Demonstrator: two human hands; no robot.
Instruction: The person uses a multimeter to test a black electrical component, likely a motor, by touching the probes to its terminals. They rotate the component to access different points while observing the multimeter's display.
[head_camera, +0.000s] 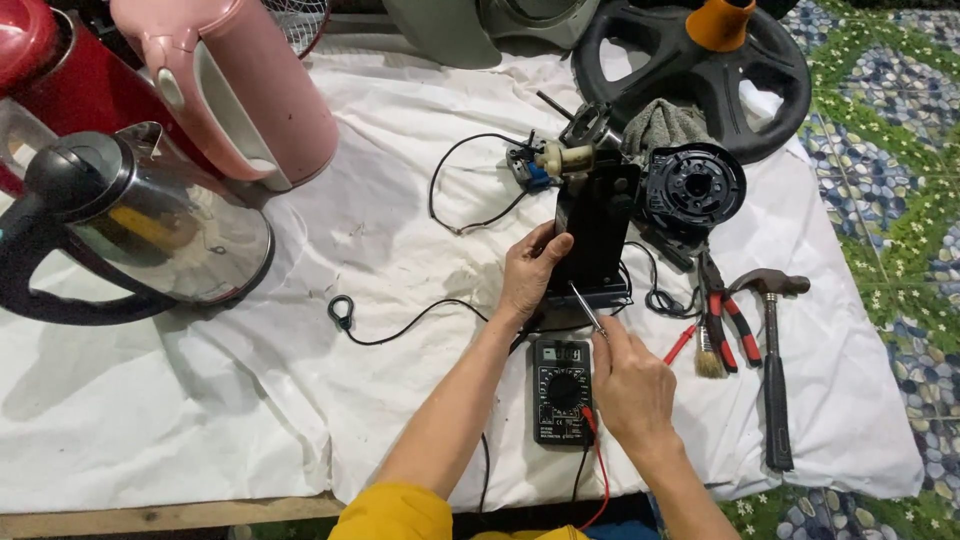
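From the head camera, the left hand (530, 270) is closed around the side of one black upright fan-motor housing (597, 225), steadying it on the white cloth (400, 200) near the middle of the bench. The right hand (632, 385) pinches one thin metal probe (588, 308), its tip touching the base of the housing.

Just below the housing lies one black digital multimeter (562, 388), partly under the right hand, with one red lead (601, 470) and one black lead running off the near edge. One black cable ending in a loop (341, 312) curls to the left of the hands.

To the right lie one pair of red-handled pliers (722, 315), one small brush (708, 355), one red-handled screwdriver (680, 343) and one hammer (775, 370), close together. One round black plastic part (695, 185) sits beside the housing.

At the left stand three electric kettles: one steel (150, 225), one pink (250, 85), one red (40, 70). One black fan base (690, 75) lies at the top.
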